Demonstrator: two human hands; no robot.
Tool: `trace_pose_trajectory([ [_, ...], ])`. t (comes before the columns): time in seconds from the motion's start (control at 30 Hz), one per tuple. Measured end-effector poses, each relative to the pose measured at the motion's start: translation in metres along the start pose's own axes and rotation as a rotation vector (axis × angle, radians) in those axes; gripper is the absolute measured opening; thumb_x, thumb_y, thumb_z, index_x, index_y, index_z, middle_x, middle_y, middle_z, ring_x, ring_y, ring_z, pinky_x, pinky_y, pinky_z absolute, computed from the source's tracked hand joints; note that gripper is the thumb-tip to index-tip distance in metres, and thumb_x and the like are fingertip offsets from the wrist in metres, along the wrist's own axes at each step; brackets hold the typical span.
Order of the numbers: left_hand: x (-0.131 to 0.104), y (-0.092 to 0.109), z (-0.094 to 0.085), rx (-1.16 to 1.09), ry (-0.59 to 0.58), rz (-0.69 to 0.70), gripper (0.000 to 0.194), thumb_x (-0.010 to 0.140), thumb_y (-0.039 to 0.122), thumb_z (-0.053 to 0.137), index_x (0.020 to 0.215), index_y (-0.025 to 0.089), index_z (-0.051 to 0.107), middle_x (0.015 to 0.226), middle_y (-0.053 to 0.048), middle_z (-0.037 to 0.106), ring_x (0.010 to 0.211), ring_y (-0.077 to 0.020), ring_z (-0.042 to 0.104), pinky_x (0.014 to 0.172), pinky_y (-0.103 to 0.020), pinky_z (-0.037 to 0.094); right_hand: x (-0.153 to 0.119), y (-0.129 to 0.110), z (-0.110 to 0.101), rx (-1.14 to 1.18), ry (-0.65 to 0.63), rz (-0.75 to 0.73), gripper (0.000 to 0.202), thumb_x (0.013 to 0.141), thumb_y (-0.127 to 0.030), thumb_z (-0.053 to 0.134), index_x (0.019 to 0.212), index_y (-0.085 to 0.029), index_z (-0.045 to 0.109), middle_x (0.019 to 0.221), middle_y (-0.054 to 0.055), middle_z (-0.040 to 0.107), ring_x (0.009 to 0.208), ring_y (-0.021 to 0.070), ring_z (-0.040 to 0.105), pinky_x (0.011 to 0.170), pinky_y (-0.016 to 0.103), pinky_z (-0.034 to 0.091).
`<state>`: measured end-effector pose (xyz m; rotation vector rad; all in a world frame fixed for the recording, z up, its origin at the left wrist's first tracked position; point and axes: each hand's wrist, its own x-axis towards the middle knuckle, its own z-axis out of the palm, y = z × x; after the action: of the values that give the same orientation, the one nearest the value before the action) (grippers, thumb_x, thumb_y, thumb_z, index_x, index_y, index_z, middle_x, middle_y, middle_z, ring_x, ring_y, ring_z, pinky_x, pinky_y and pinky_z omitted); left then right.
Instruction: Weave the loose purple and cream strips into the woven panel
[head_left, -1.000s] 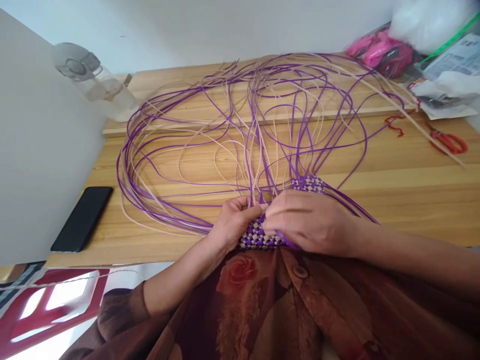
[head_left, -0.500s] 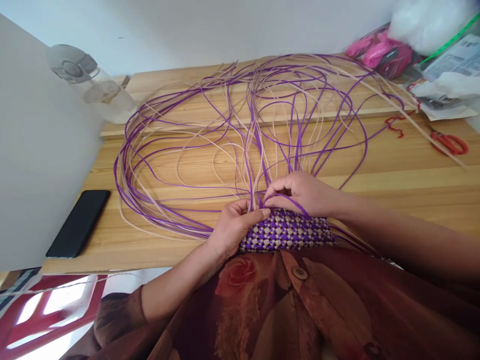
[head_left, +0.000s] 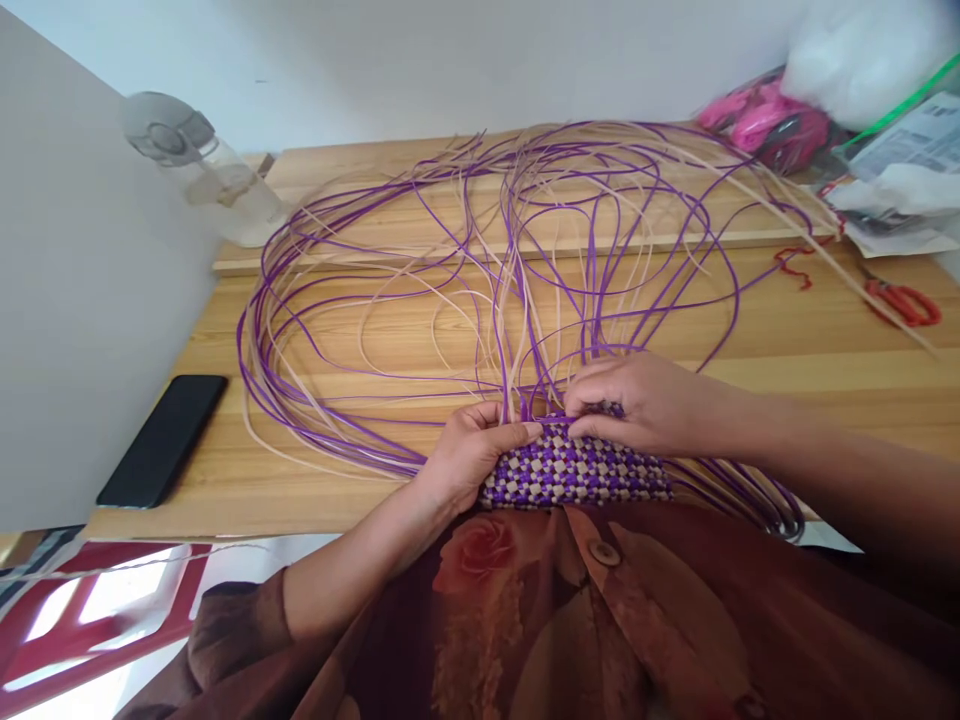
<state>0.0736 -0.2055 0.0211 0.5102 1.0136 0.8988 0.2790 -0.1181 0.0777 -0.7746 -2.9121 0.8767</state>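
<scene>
Head view: wooden surface against a pale wall, with a raised plank at the back; the weave sits at the near edge, by the shirt; left hand pinches its left end, right hand its upper edge; strands loop over the middle; phone near the left edge, scissors at right; bare wood stretches between strands and scissors.

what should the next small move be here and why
I'd probably draw the purple strand snug with the right hand: it lies along the top edge of the woven piece, between both hands, and the left hand pinches that piece, which should steady it.
</scene>
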Motion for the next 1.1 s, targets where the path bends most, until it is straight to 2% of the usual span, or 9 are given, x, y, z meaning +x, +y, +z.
trace_pose_trajectory([
  [0.1, 0.001, -0.001, -0.001, 0.013, 0.001, 0.017, 0.019, 0.066, 0.023, 0.080, 0.082, 0.014, 0.074, 0.073, -0.003, 0.071, 0.060, -0.0107, 0.059, 0.062, -0.023, 0.044, -0.009, -0.021, -0.010, 0.123, 0.002, 0.018, 0.020, 0.093, -0.027, 0.051, 0.088, -0.017, 0.068, 0.084, 0.003, 0.067, 0.079, 0.0145, 0.060, 0.072, 0.028, 0.042],
  [0.2, 0.003, -0.002, -0.002, 0.034, 0.015, 0.036, 0.019, 0.064, 0.024, 0.081, 0.077, 0.014, 0.073, 0.066, -0.001, 0.068, 0.056, -0.0104, 0.056, 0.060, -0.023, 0.042, -0.008, -0.038, -0.011, 0.413, -0.011, -0.003, 0.013, 0.091, -0.026, 0.055, 0.091, -0.017, 0.064, 0.095, 0.004, 0.068, 0.086, 0.0139, 0.062, 0.075, 0.026, 0.045],
  [0.3, 0.003, -0.003, -0.003, 0.044, 0.034, 0.039, 0.018, 0.062, 0.024, 0.082, 0.071, 0.013, 0.071, 0.063, -0.001, 0.067, 0.054, -0.0093, 0.054, 0.058, -0.023, 0.039, 0.005, -0.037, 0.002, 0.683, 0.024, 0.066, 0.013, 0.092, -0.026, 0.051, 0.094, -0.015, 0.058, 0.083, 0.003, 0.067, 0.077, 0.0126, 0.063, 0.070, 0.025, 0.048],
  [0.4, 0.002, -0.003, -0.003, 0.038, -0.002, 0.034, 0.021, 0.064, 0.026, 0.082, 0.080, 0.014, 0.074, 0.073, -0.002, 0.071, 0.060, -0.0103, 0.057, 0.062, -0.023, 0.040, 0.018, -0.026, 0.016, 0.751, 0.136, 0.235, 0.013, 0.091, -0.028, 0.052, 0.092, -0.016, 0.057, 0.067, -0.002, 0.062, 0.059, 0.0097, 0.059, 0.056, 0.021, 0.046],
  [0.67, 0.002, -0.004, -0.005, 0.061, 0.016, 0.052, 0.023, 0.064, 0.028, 0.083, 0.081, 0.014, 0.074, 0.075, -0.003, 0.071, 0.061, -0.0104, 0.057, 0.062, -0.023, 0.040, 0.025, -0.020, 0.015, 0.581, 0.130, 0.355, 0.010, 0.084, -0.025, 0.058, 0.089, -0.017, 0.061, 0.064, -0.002, 0.066, 0.057, 0.0109, 0.063, 0.054, 0.021, 0.045],
  [0.83, 0.004, -0.004, -0.005, 0.015, 0.017, 0.054, 0.023, 0.061, 0.025, 0.084, 0.078, 0.014, 0.073, 0.072, -0.002, 0.070, 0.060, -0.0108, 0.057, 0.063, -0.024, 0.041, 0.030, -0.036, 0.014, 0.247, 0.190, 0.221, 0.012, 0.088, -0.023, 0.056, 0.094, -0.019, 0.066, 0.072, -0.001, 0.068, 0.067, 0.0120, 0.062, 0.064, 0.024, 0.041],
  [0.97, 0.005, -0.005, -0.006, 0.000, 0.016, 0.087, 0.017, 0.060, 0.021, 0.082, 0.069, 0.013, 0.070, 0.063, 0.001, 0.066, 0.056, -0.0092, 0.053, 0.059, -0.023, 0.039, 0.035, -0.052, 0.020, -0.135, 0.234, 0.154, 0.014, 0.091, -0.020, 0.051, 0.089, -0.014, 0.063, 0.087, 0.007, 0.064, 0.077, 0.0166, 0.058, 0.068, 0.029, 0.038],
  [1.03, 0.005, -0.006, -0.005, 0.010, 0.033, 0.128, 0.014, 0.061, 0.019, 0.080, 0.064, 0.014, 0.068, 0.059, 0.003, 0.063, 0.053, -0.0078, 0.049, 0.056, -0.022, 0.036, 0.039, -0.059, 0.016, -0.185, 0.256, 0.101, 0.012, 0.089, -0.018, 0.052, 0.084, -0.014, 0.062, 0.092, 0.009, 0.062, 0.082, 0.0180, 0.056, 0.073, 0.031, 0.039],
  [1.1, 0.005, -0.005, -0.004, 0.017, 0.083, 0.122, 0.014, 0.059, 0.017, 0.080, 0.063, 0.014, 0.067, 0.060, 0.003, 0.062, 0.053, -0.0078, 0.049, 0.056, -0.022, 0.036, 0.042, -0.065, 0.004, -0.072, 0.215, 0.021, 0.017, 0.089, -0.023, 0.054, 0.075, -0.015, 0.061, 0.088, 0.008, 0.062, 0.082, 0.0173, 0.056, 0.076, 0.032, 0.042],
])
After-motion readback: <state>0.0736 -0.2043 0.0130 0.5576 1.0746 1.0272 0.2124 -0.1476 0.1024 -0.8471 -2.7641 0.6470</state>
